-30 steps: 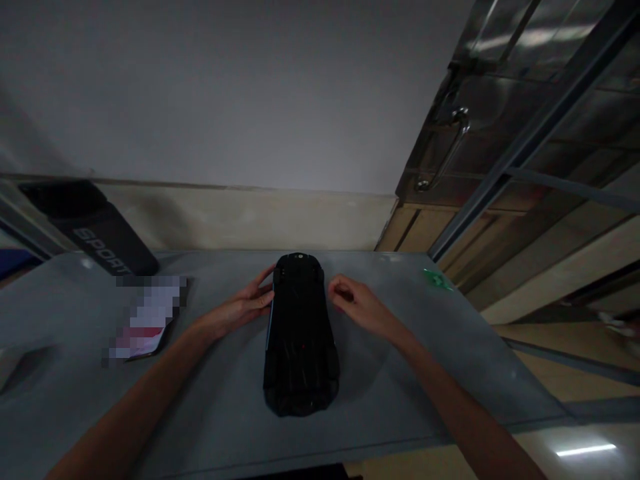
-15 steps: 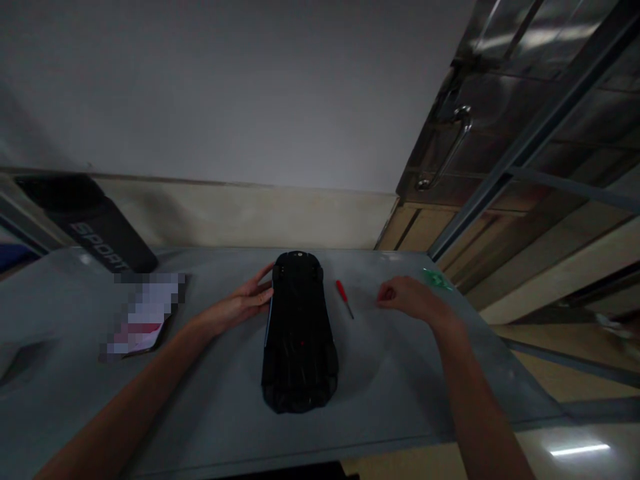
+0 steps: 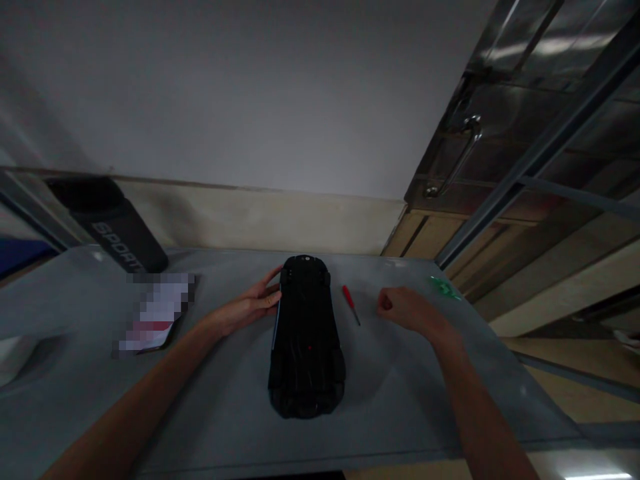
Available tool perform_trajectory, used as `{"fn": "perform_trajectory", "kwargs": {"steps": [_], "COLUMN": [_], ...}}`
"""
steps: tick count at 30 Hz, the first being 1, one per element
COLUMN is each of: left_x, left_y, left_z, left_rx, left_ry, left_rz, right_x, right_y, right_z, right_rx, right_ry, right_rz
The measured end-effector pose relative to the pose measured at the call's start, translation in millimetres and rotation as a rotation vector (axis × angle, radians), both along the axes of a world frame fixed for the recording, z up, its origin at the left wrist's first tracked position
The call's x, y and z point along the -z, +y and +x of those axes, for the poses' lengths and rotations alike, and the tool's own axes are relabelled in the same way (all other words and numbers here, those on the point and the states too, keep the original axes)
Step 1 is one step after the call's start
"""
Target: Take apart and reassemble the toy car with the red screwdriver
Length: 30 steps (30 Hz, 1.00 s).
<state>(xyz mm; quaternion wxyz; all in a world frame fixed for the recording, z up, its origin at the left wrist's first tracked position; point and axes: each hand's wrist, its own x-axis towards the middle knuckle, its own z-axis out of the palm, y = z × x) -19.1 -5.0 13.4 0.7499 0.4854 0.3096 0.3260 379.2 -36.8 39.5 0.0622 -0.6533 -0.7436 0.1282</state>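
A black toy car (image 3: 306, 340) lies upside down on the grey table, its underside facing up and its wheels at the corners. My left hand (image 3: 255, 305) holds the car's left side, thumb and fingers against the body; some fingertips are hidden. To the right of the car is a small screwdriver (image 3: 349, 298) with a red handle, its tip pointing toward me. My right hand (image 3: 400, 307) rests near the table, right of the screwdriver, with its fingers curled together. What those fingers hold, if anything, is hidden.
A black bottle (image 3: 125, 233) marked SPORT stands at the back left, with a phone-like flat object (image 3: 159, 310), partly pixelated, before it. A white object (image 3: 15, 359) sits at the left edge. Green plastic (image 3: 445, 288) lies at the right. A wall (image 3: 280, 220) borders the back.
The whole view has shifted slightly, so things appear a little farther right and lower. Both hands keep nearly the same pose, and the car and screwdriver stay in place on the table.
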Motion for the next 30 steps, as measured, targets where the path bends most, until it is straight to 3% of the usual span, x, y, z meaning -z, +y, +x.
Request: {"fn": "perform_trajectory", "kwargs": {"steps": [5, 10, 17, 23, 30], "left_x": [0.4, 3.3, 8.0, 4.3, 12.0], "left_y": [1.0, 3.3, 5.0, 2.9, 5.9], "left_z": [0.1, 0.8, 0.6, 3.5, 2.0], "left_rx": [0.008, 0.000, -0.001, 0.011, 0.013], "left_ry": [0.011, -0.014, -0.009, -0.037, -0.078], "left_rz": [0.007, 0.000, 0.004, 0.013, 0.052], "right_x": [-9.8, -25.9, -33.1, -36.9, -35.3], "right_y": [3.6, 2.5, -2.6, -6.8, -3.4], "right_z": [-7.6, -27.6, -65.1, -120.6, -178.4], "right_rx": [-0.123, -0.326, -0.292, -0.387, -0.515], "right_ry": [0.156, 0.597, 0.817, 0.840, 0.758], "right_rz": [-0.056, -0.118, -0.043, 0.018, -0.005]}}
